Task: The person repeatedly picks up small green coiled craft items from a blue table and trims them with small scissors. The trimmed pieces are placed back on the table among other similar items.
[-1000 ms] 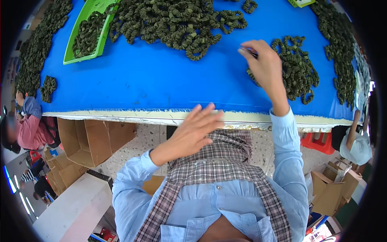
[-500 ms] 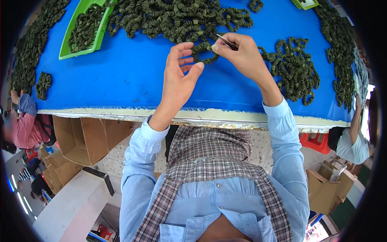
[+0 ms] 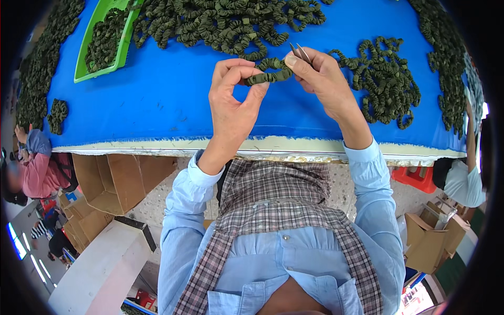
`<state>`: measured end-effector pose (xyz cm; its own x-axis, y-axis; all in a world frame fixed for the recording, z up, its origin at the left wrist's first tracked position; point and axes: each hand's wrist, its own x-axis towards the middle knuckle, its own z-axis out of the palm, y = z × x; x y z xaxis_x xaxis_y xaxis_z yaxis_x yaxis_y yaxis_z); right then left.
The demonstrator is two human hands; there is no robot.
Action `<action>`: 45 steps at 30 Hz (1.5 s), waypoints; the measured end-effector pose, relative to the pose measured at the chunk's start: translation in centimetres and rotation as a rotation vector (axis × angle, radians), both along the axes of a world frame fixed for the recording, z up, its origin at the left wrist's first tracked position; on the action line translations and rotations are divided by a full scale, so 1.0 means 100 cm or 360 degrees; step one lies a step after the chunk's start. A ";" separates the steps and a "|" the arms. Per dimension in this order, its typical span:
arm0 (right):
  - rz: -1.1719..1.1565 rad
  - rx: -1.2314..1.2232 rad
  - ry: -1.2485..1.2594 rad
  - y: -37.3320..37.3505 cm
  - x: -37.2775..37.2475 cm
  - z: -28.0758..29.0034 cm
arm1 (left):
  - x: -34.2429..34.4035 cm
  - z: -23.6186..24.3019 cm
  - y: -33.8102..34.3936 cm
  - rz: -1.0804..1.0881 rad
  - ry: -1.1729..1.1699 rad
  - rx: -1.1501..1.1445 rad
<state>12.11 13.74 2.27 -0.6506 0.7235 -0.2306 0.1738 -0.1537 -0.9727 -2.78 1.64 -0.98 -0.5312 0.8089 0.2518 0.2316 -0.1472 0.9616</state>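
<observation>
A dark green scrunchie (image 3: 273, 77) is stretched between my two hands just above the blue table. My left hand (image 3: 231, 100) pinches its left side between thumb and fingertips. My right hand (image 3: 331, 86) grips the right side with its thumb and fingers. Tucked in that same hand is a pair of metal thread snips (image 3: 300, 52), blades pointing up and slightly apart; their handles are hidden by the palm. Beyond my hands lies a large heap of scrunchies (image 3: 220, 23). A smaller pile of scrunchies (image 3: 386, 84) rests to the right of my right hand.
A green plastic basket (image 3: 124, 52) with scrunchies stands at the far left of the blue tabletop (image 3: 157, 100). More scrunchies line both table ends. Cardboard boxes (image 3: 123, 181) and a red stool (image 3: 415, 177) are below the near edge. Other people sit at left and right.
My left fingers have closed onto the scrunchie, which has turned and been drawn nearer to me. The snips' blades now point more upward and show apart.
</observation>
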 end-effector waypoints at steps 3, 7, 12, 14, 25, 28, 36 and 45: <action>-0.0012 0.0163 0.0066 -0.005 -0.002 0.002 | 0.000 -0.008 0.002 -0.0025 -0.0042 -0.0009; 0.0318 0.0353 -0.0128 0.020 0.018 0.002 | 0.006 -0.004 0.001 -0.0313 0.0223 -0.0064; 0.0484 0.1286 -0.1348 0.058 0.044 0.037 | 0.025 0.000 -0.009 -0.0757 0.0551 -0.0412; 0.0324 0.1350 -0.1010 0.064 0.033 0.029 | 0.033 -0.005 -0.007 -0.0799 0.0654 -0.0361; 0.0348 0.1187 -0.0251 0.053 -0.005 -0.025 | 0.024 -0.021 0.000 -0.0485 -0.0213 -0.0318; 0.0293 0.0458 -0.0162 0.035 0.006 -0.006 | 0.015 -0.023 0.004 -0.0173 -0.0595 -0.0196; 0.0248 -0.0195 0.0086 0.018 0.020 -0.006 | 0.009 -0.009 0.009 -0.0294 -0.0778 -0.0060; 0.0102 -0.0136 -0.0008 0.018 0.021 -0.015 | 0.006 -0.008 0.006 -0.0363 -0.1103 -0.0091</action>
